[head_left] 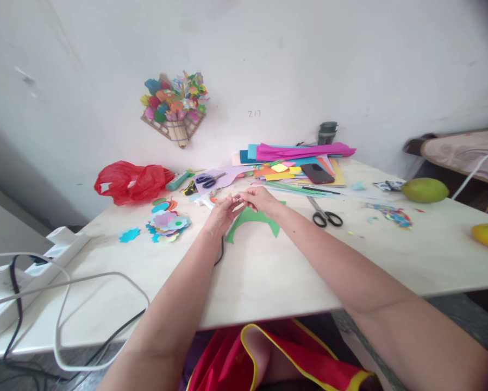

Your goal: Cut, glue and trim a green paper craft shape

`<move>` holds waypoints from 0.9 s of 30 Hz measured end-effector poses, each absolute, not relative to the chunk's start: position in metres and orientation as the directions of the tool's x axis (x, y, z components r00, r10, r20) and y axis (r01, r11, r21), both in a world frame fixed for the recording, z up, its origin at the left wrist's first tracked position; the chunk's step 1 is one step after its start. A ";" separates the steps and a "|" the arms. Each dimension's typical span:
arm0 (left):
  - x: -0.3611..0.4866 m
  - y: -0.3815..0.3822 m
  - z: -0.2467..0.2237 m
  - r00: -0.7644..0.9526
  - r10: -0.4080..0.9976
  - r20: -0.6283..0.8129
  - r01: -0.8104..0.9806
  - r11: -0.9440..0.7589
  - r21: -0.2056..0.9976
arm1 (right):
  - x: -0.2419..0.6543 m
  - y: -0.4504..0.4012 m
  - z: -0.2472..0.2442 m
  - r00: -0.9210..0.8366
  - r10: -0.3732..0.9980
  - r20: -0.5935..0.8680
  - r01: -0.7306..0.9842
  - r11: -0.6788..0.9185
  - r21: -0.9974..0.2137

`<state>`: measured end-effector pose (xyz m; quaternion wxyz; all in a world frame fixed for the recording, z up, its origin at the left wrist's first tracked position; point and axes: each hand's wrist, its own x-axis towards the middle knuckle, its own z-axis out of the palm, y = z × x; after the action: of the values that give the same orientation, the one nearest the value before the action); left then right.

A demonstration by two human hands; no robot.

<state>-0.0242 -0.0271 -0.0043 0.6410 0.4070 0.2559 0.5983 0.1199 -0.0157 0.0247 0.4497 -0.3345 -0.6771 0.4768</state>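
Near side of hands (261, 199), tabletop (268, 282) free; scissors (321, 209) obstruct right, paper cutouts (168, 221) left, coloured sheets (301, 152) beyond

Holding the left hand (224, 214) and right hand (261, 200) fingertip to fingertip above a green sheet (252, 216) on a white table (264, 282), close beside a white tool (204, 200) partly hidden by the left. Flanked on the left by a pile of paper cut-outs (168, 222), a red plastic bag (132, 183) and a cable-strewn power strip (60, 266), and on the right by black-handled scissors (324, 212) and a green fruit (425, 190). Backed by a dark phone (317, 174), a magenta sheet (305, 151) and, on the wall, a colourful flower arrangement (174, 106).
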 end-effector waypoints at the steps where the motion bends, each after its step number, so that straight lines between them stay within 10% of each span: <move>1: -0.024 -0.028 -0.004 0.158 0.974 0.164 -0.557 -0.049 0.829 | 0.119 -0.017 0.026 -0.373 0.881 0.291 0.022 0.321 -0.947; 10: -0.025 -0.025 -0.005 0.168 0.982 0.088 -0.580 0.026 0.814 | 0.120 -0.008 0.023 -0.194 0.909 0.369 0.247 0.410 -0.878; 17: -0.022 -0.025 -0.003 0.107 0.994 0.037 -0.534 0.026 0.845 | 0.122 -0.005 0.020 -0.325 0.727 0.605 0.560 0.663 -0.496; 27: -0.009 -0.032 0.003 0.054 0.998 0.038 -0.416 -0.012 0.909 | 0.125 -0.015 0.023 -0.479 0.719 0.503 0.799 0.594 -0.089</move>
<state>-0.0089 -0.0316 0.0032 0.6034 0.4037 0.3605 0.5856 0.1251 -0.0146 0.0233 0.2528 -0.4433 -0.8563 -0.0792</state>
